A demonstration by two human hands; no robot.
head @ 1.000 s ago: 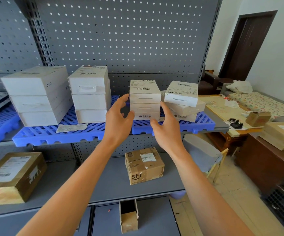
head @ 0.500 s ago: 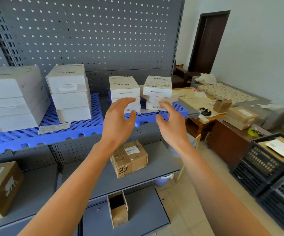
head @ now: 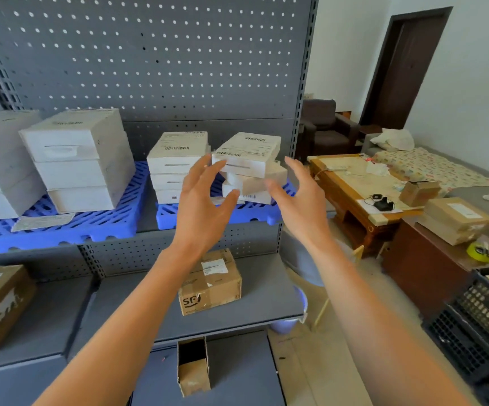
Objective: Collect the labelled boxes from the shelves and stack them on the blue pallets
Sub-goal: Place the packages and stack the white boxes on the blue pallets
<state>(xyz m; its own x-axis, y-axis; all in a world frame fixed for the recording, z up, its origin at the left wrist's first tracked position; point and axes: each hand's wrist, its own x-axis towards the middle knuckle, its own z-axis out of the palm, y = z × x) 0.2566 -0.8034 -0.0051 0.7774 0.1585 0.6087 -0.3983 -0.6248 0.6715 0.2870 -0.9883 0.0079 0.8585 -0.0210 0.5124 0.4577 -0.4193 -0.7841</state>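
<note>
White labelled boxes (head: pixel 246 159) sit on blue pallets (head: pixel 96 221), grey pegboard shelving (head: pixel 155 63).

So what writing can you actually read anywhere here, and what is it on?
"SF": printed on the front of the brown cardboard box on the lower shelf.
Barcodes and shipping labels on the white boxes: too blurred to read.
Paper slip on the blue pallet: unreadable.

Matt white card boxes (head: pixel 246 159) on ribbed blue plastic pallet (head: pixel 214 213); perforated grey metal shelving (head: pixel 155 68).
</note>
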